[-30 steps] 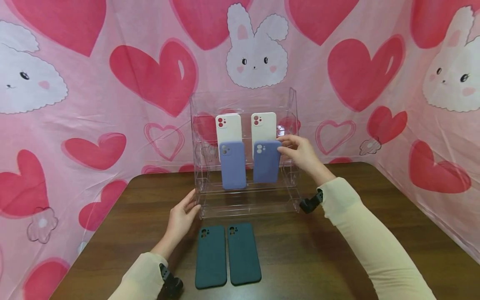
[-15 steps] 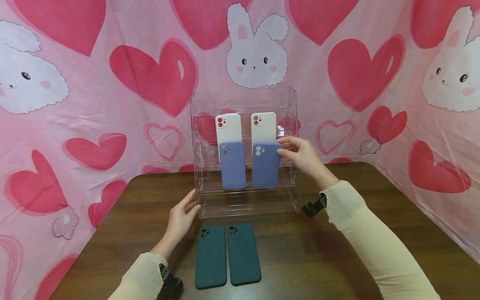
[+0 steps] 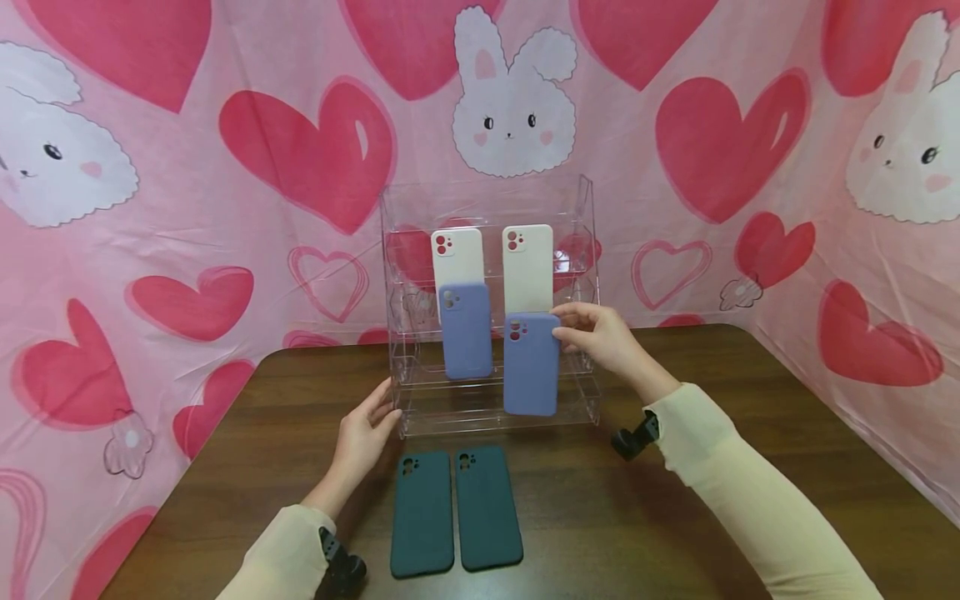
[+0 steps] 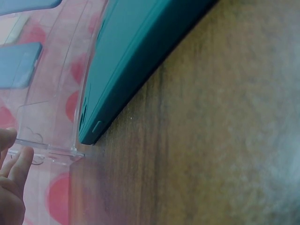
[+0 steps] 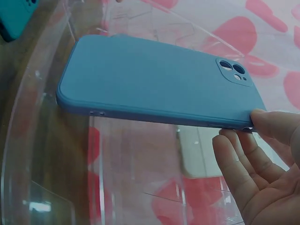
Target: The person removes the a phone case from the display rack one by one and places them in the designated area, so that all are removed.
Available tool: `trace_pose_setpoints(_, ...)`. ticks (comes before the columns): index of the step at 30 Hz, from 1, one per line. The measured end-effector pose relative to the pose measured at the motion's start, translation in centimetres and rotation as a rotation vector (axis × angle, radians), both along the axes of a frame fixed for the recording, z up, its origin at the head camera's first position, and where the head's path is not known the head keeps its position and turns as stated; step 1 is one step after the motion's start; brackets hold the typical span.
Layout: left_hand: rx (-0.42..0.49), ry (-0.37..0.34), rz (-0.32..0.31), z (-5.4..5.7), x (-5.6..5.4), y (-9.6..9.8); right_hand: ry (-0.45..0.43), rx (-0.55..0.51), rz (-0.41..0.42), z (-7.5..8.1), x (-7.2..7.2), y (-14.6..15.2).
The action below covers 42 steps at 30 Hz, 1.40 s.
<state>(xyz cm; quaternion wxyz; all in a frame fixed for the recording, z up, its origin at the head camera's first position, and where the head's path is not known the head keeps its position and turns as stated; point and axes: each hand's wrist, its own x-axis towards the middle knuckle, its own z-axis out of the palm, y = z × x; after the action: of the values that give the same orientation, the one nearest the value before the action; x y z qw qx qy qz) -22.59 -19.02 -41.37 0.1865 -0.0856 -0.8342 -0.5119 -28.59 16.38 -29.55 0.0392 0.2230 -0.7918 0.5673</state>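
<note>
My right hand [image 3: 609, 340] pinches a purple-blue phone case [image 3: 531, 367] by its upper right edge, thumb on the back face and fingers behind. The case stands upright in front of the lower tiers of a clear tiered display rack [image 3: 450, 423]; in the right wrist view the case [image 5: 154, 79] shows its camera cutout beside my thumb. At the rack's lower left side, my left hand [image 3: 362, 433] holds the side panel, with thumb and fingers on either side of its edge in the left wrist view.
A second purple-blue case [image 3: 467, 333] leans in the rack at left. Behind stand two white cases, one left [image 3: 457, 254] and one right [image 3: 527, 271]. Two dark green cases, left [image 3: 422, 517] and right [image 3: 489, 508], lie flat on the wooden table [image 3: 637, 517] before the rack.
My right hand has brought the purple-blue case down and forward, from beside the other purple-blue case to lower on the rack, uncovering more of the right white case. My left hand has stayed put.
</note>
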Motion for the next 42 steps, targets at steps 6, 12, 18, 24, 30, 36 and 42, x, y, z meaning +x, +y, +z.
trace_pose_setpoints(6, 0.010, -0.002, 0.005, -0.1, -0.1, 0.0, -0.050, 0.036, 0.026, -1.2, 0.5, 0.1)
trace_pose_setpoints(12, 0.019, -0.008, 0.005, -0.1, -0.2, 0.0, -0.090, 0.059, 0.064, -2.4, 1.1, 0.5)
trace_pose_setpoints(18, 0.015, -0.015, 0.014, -0.1, -0.2, 0.0, -0.154, 0.067, 0.110, -3.4, 1.6, 0.8)
trace_pose_setpoints(24, 0.005, -0.014, 0.012, 0.0, -0.1, 0.0, -0.209, 0.076, 0.151, -4.5, 1.9, 1.1)
trace_pose_setpoints(30, 0.012, -0.026, 0.012, 0.1, -0.1, 0.1, -0.272, 0.060, 0.191, -5.8, 2.4, 1.4)
trace_pose_setpoints(36, 0.004, -0.029, 0.011, 0.2, -0.1, 0.2, -0.359, 0.042, 0.237, -7.3, 3.0, 2.0)
trace_pose_setpoints(42, 0.011, -0.026, 0.010, 0.0, -0.1, 0.1, -0.411, 0.053, 0.258, -8.5, 3.5, 2.3)
